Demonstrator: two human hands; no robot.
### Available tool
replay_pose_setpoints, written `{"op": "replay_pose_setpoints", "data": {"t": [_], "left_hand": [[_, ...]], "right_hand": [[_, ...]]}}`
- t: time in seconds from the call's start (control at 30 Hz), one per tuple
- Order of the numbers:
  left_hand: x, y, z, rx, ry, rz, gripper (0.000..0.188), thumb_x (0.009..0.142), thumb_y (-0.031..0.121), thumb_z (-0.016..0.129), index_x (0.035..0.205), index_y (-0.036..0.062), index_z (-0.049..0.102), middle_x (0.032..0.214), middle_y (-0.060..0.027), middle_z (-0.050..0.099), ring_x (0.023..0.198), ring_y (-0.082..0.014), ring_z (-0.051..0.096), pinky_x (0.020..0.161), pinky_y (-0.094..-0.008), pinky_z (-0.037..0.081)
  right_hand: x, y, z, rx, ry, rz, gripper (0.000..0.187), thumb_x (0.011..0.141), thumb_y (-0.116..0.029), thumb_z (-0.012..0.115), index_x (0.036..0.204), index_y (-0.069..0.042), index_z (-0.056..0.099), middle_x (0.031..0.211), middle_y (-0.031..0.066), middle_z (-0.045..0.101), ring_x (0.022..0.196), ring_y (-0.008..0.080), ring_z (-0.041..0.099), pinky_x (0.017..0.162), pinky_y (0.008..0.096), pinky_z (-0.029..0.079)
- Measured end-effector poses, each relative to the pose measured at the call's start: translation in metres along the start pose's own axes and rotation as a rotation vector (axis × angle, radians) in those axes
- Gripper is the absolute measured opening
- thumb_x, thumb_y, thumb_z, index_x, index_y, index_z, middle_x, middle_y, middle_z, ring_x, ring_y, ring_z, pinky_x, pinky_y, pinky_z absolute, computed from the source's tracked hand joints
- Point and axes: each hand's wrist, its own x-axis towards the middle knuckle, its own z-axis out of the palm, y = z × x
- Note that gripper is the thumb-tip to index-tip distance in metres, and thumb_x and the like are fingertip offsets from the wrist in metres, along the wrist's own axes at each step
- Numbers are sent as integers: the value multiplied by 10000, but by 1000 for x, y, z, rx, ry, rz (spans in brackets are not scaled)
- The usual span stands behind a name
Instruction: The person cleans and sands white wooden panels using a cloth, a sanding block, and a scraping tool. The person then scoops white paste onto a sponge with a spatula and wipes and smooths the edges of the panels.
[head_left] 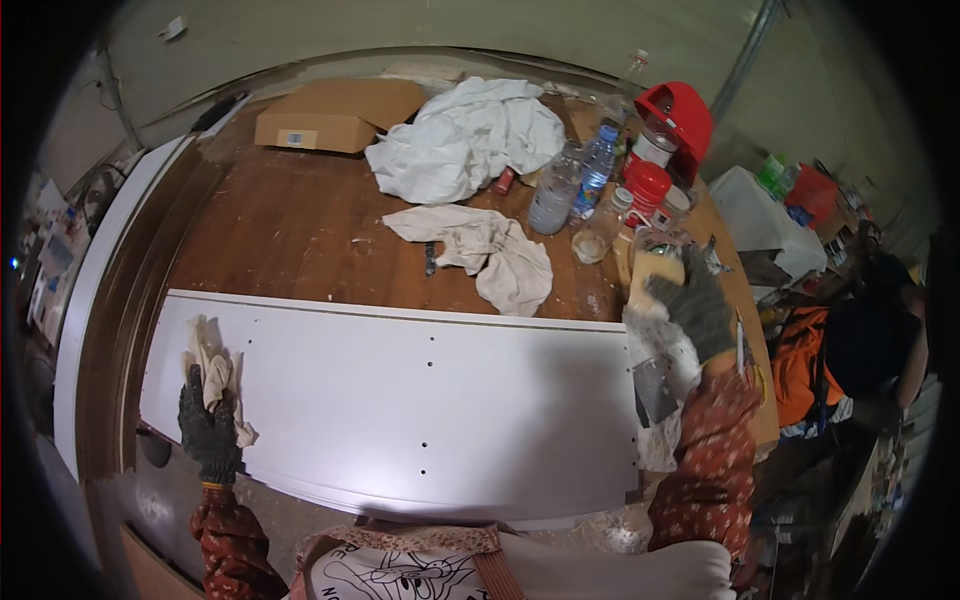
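Brown tabletop [290,235] backs a white panel [330,400] at six o'clock, likely stiff, slippery and best held by its edges, while at eight the gloved left hand [207,438] rests on a soft, light rag [213,362], grip unclear, and at three the gloved right hand [698,310] grasps a pale yellow block [657,268].

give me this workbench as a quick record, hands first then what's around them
left hand: dark glove, touching a beige rag
right hand: dark glove, at a pale yellow block; grip unclear
white panel: lying flat, with small dark holes
beyond the panel: cream cloth, crumpled white cloth, cardboard box
back right: blue-capped bottle among others
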Motion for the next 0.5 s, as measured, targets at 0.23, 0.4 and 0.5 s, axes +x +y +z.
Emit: {"op": "replay_pose_setpoints", "data": {"t": [0.23, 0.4, 0.5], "left_hand": [[1, -3, 8, -36, 14, 65, 543, 834, 123, 644, 1340, 10, 483, 1265, -198, 557, 1145, -326, 548, 959, -390, 430], [-1, 2, 0, 34, 25, 96, 550, 832, 131, 654, 1342, 14, 484, 1267, -193, 561, 1160, -330, 539, 969, -386, 427], [-4, 3, -7, 90, 35, 128, 559, 813, 138, 666, 1334, 27, 498, 1292, -164, 560, 1164, -340, 535, 987, -405, 416]], "right_hand": [[-65, -5, 39, -527, 235, 163, 547, 758, -347, 734, 1181, -66, 530, 1013, 208, 649, 933, 388, 629, 809, 457, 484], [-70, -8, 31, -256, 290, 170, 557, 772, -299, 719, 1207, -12, 522, 1078, 194, 624, 989, 335, 616, 850, 410, 481], [-78, 9, 58, -630, 311, -44, 574, 784, -323, 720, 1221, -12, 515, 1124, 196, 599, 1030, 346, 593, 872, 420, 471]]}}
